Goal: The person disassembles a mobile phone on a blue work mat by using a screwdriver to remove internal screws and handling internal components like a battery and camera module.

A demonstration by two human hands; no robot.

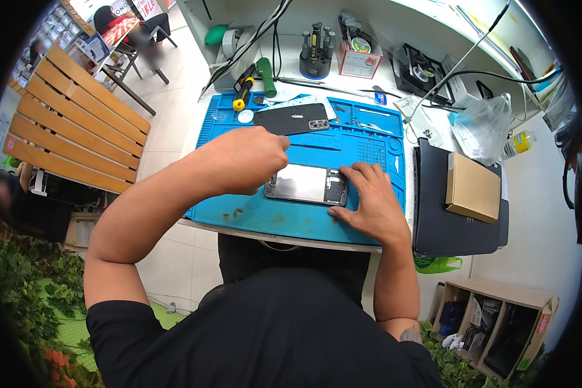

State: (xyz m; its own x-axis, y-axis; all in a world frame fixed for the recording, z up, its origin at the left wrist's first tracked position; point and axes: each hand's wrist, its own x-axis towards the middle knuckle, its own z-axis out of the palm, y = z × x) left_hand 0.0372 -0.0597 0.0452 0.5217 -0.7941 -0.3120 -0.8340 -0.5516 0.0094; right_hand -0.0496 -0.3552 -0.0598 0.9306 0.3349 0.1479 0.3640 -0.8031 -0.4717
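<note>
An opened smartphone [304, 183] lies on the blue repair mat [239, 216], its silver inner plate and dark circuit parts facing up. My right hand [376, 204] spans the phone's right end, fingertips on the far corner and thumb at the near one, gripping it. Over the phone's left end, my left hand [255, 158] is closed in a fist-like pinch; whatever its fingers hold is hidden behind the knuckles. Farther back on the mat rests a dark phone back cover [284, 119] with a camera cluster. A small white round lid [246, 116] sits beside it.
Behind the mat are a yellow-black screwdriver [242, 97], a green-handled tool [266, 77], a screwdriver stand [315, 61] and a red-white box [360, 58]. At right, a cardboard box [473, 187] rests on a black laptop [430, 220]. Cables [258, 32] hang over the back left.
</note>
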